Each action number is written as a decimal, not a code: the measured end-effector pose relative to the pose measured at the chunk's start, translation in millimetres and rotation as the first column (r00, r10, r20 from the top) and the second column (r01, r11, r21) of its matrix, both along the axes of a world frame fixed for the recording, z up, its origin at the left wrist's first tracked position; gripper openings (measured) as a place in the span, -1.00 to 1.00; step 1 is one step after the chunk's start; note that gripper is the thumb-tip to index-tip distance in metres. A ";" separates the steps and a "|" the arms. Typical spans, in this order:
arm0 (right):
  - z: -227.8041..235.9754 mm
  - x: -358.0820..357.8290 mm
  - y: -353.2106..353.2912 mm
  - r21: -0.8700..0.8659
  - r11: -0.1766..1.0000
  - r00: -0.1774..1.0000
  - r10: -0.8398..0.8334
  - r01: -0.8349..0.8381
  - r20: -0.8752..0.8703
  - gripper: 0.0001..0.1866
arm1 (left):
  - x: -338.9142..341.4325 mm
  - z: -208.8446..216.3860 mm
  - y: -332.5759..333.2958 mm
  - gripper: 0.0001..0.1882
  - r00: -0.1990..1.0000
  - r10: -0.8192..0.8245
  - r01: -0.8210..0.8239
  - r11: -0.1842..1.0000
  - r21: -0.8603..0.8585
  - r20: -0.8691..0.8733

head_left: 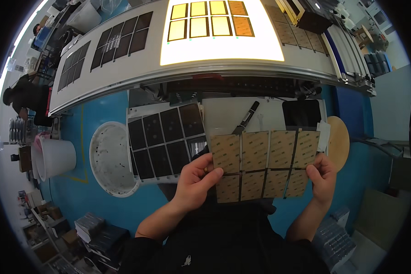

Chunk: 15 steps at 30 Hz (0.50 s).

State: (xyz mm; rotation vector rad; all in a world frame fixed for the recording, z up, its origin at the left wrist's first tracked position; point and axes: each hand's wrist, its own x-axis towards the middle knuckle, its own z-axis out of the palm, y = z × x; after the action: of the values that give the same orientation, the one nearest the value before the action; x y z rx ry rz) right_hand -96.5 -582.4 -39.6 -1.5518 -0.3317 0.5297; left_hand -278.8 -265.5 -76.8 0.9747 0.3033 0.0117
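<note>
I hold up a flat sheet (255,152) made of several brown, printed paper-faced rectangles in two rows, with dark strips between them. My left hand (195,182) pinches its left edge, thumb on the face. At the right edge my right hand (322,177) grips it the same way. Behind it, on the white work surface (223,116), lies a black pen-shaped tool (248,116), a cutter or a marker. A dark flat panel (302,114) rests to its right. Left of the held sheet is a pile of similar sheets with glossy dark rectangles (162,133).
Beyond runs a long conveyor-like table (137,68) with a brightly lit area (219,52) under yellow and orange panels. Dark panel sheets (122,40) lie left on it. A round white stool (112,160) and a white bin (57,157) stand left; a wooden round seat (339,144) is right.
</note>
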 end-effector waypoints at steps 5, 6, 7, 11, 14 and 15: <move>0.1 -1.3 9.6 -0.014 1.000 1.000 0.009 -0.009 -0.022 -0.80 | 2.1 -4.7 6.4 -0.53 0.995 0.096 -0.097 0.995 -0.030 -0.028; -1.1 -1.2 11.3 -0.016 1.000 1.000 0.000 0.000 -0.030 -0.81 | 2.1 -4.0 8.8 -0.53 0.997 0.070 -0.072 0.997 -0.035 -0.045; -2.3 -1.0 12.8 -0.065 0.998 0.997 0.012 -0.017 -0.077 -0.81 | 1.7 -2.7 11.7 -0.54 0.995 0.061 -0.065 0.997 -0.049 -0.083; -9.3 1.8 19.2 -0.038 0.999 0.997 0.007 -0.010 -0.082 -0.81 | 0.9 2.3 18.6 -0.55 0.984 0.096 -0.109 0.991 -0.081 -0.152; -14.8 3.7 25.4 -0.039 0.998 0.997 0.054 -0.057 -0.057 -0.81 | 0.8 0.3 23.3 -0.55 0.982 0.111 -0.121 0.991 -0.055 -0.151; -15.6 3.3 26.7 -0.021 0.999 0.998 0.038 -0.039 -0.044 -0.81 | 0.1 -0.7 23.8 -0.55 0.985 0.090 -0.099 0.994 -0.051 -0.150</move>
State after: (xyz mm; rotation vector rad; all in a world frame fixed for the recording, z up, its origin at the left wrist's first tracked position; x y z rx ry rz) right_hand -93.2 -555.7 -55.3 -1.5557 -0.3236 0.5979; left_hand -278.7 -241.6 -77.5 0.9046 0.4833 0.0176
